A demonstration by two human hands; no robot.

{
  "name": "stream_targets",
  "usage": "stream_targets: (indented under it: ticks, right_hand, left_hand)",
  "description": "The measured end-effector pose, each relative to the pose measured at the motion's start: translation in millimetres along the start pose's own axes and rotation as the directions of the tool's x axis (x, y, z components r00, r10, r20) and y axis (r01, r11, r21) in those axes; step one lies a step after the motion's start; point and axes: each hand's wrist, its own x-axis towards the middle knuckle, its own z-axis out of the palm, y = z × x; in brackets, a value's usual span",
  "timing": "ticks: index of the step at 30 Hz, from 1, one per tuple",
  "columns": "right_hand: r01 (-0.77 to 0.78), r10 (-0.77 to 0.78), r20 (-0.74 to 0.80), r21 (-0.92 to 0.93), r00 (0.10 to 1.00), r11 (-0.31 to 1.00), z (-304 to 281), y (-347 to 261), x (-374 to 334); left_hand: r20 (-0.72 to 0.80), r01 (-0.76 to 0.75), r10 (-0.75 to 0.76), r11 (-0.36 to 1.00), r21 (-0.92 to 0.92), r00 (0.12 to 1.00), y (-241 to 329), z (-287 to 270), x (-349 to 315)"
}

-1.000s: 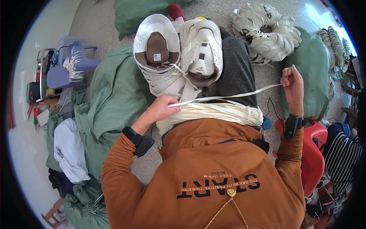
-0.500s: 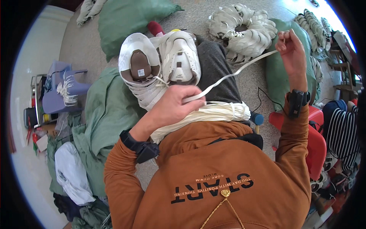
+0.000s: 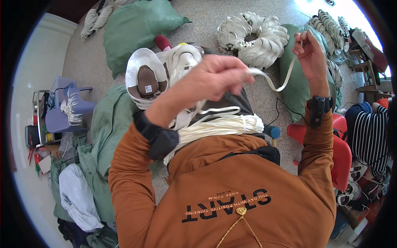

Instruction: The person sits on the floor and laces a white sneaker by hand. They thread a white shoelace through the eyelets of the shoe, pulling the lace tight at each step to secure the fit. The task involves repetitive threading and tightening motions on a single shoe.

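Note:
A white shoelace hangs in a slack dip between my two raised hands. My left hand, slightly blurred, is closed in a pinch on the lace above my lap. To the right and farther away, my right hand holds the lace's other part between curled fingers. More lace lies looped below my left wrist. On my lap rest a white shoe with a brown inside and, beside it, a second white shoe, partly hidden by my left hand. A tied bundle of cream laces lies across my waist.
A ring of white shoes lies on the floor ahead, beside a green sack. Another green sack is at the far left. A purple stool holding laces stands left; a red stool is at my right.
My left hand has moved right and away from me along the lace, towards my right hand. The stretch between them is shorter and sags. My right hand stays raised.

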Motion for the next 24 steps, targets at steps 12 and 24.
stream_targets:
  ticks: [12,24]
  right_hand:
    - [-0.06,-0.065,-0.301,-0.387,0.951,0.92,-41.3,11.6,-3.0]
    - [-0.447,0.544,0.129,-0.432,0.829,0.784,78.6,165.2,-21.8]
  left_hand:
    - [-0.362,0.431,-0.334,0.872,0.232,0.87,-87.0,-103.9,-188.9]
    - [-0.507,0.166,0.191,0.799,0.577,0.84,-135.4,-58.3,-69.7]
